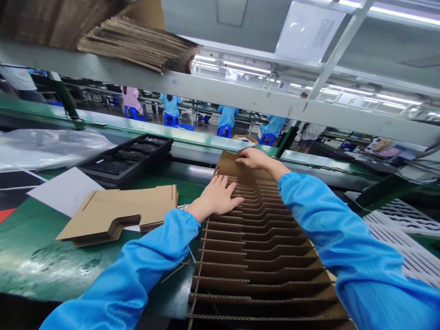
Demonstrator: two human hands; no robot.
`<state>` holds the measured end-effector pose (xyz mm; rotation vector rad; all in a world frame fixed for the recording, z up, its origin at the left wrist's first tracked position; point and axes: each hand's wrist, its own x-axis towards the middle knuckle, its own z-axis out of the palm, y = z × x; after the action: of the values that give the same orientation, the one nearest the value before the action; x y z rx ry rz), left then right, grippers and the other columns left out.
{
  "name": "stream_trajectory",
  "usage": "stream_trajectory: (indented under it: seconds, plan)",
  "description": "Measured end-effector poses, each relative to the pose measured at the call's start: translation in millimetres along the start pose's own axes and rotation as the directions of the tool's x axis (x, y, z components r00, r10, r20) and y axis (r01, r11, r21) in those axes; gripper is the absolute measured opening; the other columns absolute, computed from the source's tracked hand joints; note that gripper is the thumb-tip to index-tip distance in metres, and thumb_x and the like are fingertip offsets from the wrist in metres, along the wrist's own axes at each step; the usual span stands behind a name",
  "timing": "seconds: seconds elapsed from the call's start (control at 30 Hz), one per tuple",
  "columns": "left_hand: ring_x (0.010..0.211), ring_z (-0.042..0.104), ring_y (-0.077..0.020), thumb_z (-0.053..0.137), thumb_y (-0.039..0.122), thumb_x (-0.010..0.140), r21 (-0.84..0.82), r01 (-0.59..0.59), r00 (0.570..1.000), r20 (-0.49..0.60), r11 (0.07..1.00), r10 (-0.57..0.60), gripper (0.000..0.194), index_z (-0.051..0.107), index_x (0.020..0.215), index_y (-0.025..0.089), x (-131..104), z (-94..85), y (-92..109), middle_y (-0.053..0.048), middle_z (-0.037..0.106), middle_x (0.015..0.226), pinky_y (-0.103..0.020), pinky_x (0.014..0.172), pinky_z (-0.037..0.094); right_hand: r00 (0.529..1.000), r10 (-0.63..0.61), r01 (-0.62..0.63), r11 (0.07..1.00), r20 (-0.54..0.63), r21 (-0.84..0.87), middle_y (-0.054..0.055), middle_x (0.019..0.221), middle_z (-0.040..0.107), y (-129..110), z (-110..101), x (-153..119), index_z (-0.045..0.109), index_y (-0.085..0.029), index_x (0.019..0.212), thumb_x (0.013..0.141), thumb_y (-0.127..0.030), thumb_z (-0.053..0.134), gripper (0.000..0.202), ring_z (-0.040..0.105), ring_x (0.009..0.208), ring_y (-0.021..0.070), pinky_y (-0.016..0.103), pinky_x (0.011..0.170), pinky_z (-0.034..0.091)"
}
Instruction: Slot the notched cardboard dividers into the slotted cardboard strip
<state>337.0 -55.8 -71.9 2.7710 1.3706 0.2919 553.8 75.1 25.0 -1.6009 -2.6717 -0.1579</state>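
A long row of slotted cardboard dividers [278, 254] runs away from me, the sheets standing on edge one behind another. My left hand [219, 196] lies on the top edges along the left side near the far end, fingers stretched and thumb apart. At the far end, my right hand [255, 158] pinches the upper edge of a cardboard divider [227, 164] that rises above the others. Its lower part is hidden among the row. Left of the row, a stack of flat cut cardboard pieces [127, 206] with a notch lies on the green table.
Behind the stack are a white sheet [70, 190], a black tray [120, 158] and clear plastic film [51, 146]. White slatted pieces [405, 238] lie at right. A metal rail [220, 94] crosses ahead, with stacked cardboard [137, 43] above. Several people sit in the distance.
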Motion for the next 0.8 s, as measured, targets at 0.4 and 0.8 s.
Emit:
stream_trajectory:
  seconds: [0.4, 0.8]
  plan:
    - [0.169, 0.03, -0.0411, 0.023, 0.076, 0.11, 0.012, -0.006, 1.0, -0.002, 1.0, 0.006, 0.089, 0.044, 0.171, 0.016, 0.5, 1.8, -1.3, -0.02, 0.036, 0.18, -0.053, 0.138, 0.019, 0.996, -0.059, 0.057, 0.998, -0.073, -0.036, 0.011, 0.101, 0.079, -17.1, -8.1, -1.2, 0.078, -0.017, 0.103, 0.103, -0.036, 0.059, 0.028, 0.065, 0.086, 0.0231, 0.032, 0.079, 0.043]
    - [0.169, 0.027, -0.0424, 0.024, 0.076, 0.11, -0.021, -0.007, 1.0, 0.014, 1.0, 0.007, 0.089, 0.043, 0.172, 0.015, 1.1, 1.7, -2.3, -0.02, 0.034, 0.181, -0.054, 0.139, 0.018, 0.99, -0.106, 0.102, 0.993, -0.088, -0.053, 0.011, 0.11, 0.079, -10.6, -7.4, 8.4, 0.078, -0.017, 0.109, 0.104, -0.036, 0.058, 0.028, 0.065, 0.096, 0.0249, 0.033, 0.083, 0.042]
